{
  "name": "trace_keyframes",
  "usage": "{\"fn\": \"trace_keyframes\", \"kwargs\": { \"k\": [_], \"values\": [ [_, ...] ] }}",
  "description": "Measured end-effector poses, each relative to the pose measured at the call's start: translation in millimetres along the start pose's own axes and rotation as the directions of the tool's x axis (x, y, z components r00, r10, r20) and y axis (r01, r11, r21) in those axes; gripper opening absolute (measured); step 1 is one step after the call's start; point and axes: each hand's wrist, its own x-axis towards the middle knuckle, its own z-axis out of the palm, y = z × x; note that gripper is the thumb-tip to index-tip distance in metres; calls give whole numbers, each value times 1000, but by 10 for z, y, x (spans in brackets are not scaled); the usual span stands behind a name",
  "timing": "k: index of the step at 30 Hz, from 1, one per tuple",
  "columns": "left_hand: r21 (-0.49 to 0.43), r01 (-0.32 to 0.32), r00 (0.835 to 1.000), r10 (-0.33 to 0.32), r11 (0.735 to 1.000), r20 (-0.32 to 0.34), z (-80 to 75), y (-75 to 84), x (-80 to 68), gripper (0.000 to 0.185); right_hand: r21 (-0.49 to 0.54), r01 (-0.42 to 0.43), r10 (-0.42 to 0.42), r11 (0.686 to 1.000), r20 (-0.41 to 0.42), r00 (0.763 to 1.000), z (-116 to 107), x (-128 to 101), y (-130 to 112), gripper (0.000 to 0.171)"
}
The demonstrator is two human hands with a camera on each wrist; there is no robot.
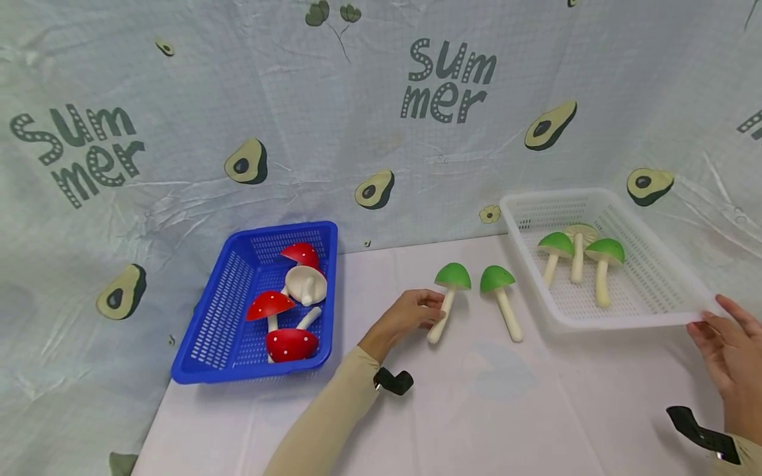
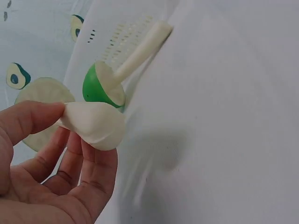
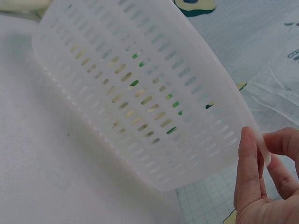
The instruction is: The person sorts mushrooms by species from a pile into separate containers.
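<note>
My left hand pinches the pale stem of a green-capped toy mushroom between thumb and fingers. The left wrist view has the stem end close up, above the cloth. Just right of it a second green-capped mushroom lies on the table, its stem toward me. At the far right my right hand grips the near right corner of a white basket. In the right wrist view, thumb and fingers sit on either side of the basket's rim. Several green-capped mushrooms lie inside that basket.
To the left stands a blue basket with several red, white-dotted mushrooms in it. A white cloth covers the table. Behind it hangs a pale sheet printed with avocados and lettering.
</note>
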Motion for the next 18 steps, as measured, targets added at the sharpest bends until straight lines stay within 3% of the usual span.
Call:
{"fn": "trace_keyframes", "kwargs": {
  "k": [6, 18],
  "values": [
    [-110, 9, 1000, -10, 994, -13, 61, 71, 87, 34, 0, 4, -4, 1000, -9, 1000, 6, -16, -6, 40],
    [-239, 0, 1000, -4, 971, -14, 180, 217, 277, 35, -6, -1, 1, 1000, -15, 1000, 36, -26, -7, 41]
  ]
}}
